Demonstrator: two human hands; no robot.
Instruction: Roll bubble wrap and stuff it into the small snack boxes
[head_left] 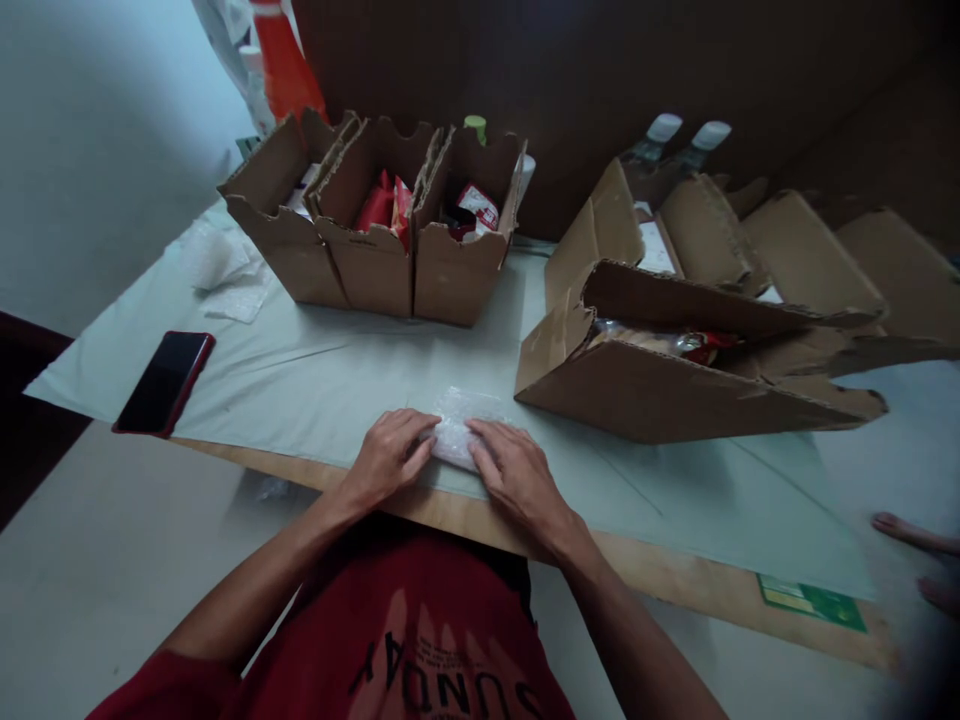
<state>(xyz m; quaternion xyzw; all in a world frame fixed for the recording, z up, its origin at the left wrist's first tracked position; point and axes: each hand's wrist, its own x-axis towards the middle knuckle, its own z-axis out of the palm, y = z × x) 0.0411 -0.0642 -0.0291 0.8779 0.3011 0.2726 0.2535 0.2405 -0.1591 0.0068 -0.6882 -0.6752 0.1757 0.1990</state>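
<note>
A small bundle of bubble wrap (463,425) lies on the pale sheet near the table's front edge. My left hand (390,455) rests on its left end with the fingers curled and pressed onto it. My right hand (517,475) lies over its right end, fingers pressed together on the wrap. What the wrap encloses is hidden.
Three open cardboard boxes (375,235) holding red packets stand at the back left. A large open carton (675,350) lies on the right. A red-cased phone (165,382) sits at the left edge. Loose bubble wrap (225,270) lies far left. Another person's toes (919,550) show at the right.
</note>
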